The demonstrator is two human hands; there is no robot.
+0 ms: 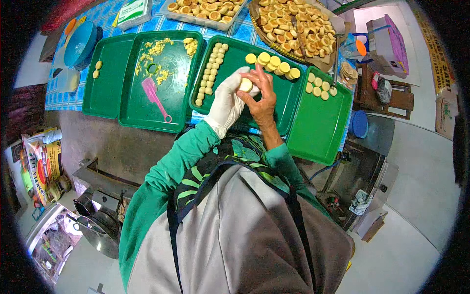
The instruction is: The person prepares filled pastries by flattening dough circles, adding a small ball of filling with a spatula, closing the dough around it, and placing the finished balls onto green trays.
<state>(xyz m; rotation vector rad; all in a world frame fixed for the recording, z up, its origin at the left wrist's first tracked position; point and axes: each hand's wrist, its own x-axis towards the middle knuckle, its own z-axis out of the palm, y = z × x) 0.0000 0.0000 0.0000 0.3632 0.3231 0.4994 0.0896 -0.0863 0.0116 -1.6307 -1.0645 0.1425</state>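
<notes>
My left hand (225, 100), in a white glove, is closed around a pale yellow dough disc (246, 85). My bare right hand (264, 102) grips the same disc from the right, thumb below and fingers bent over it. Both hands are above a dark green tray (235, 58). Small round dough balls (212, 67) stand in rows along that tray's left side. Thicker yellow discs (274, 63) lie overlapping near its far right corner. On the lighter green tray (313, 133) to the right, several flat pale discs (317, 91) sit at the far end.
Left of my hands, another green tray (131, 110) holds crumbly yellow filling (157, 47) and a pink spatula (153, 98). Baked rounds fill a woven basket (253, 19) and a plastic container (234, 19) behind. A blue bowl (81, 44) stands far left on the checked tablecloth (108, 18).
</notes>
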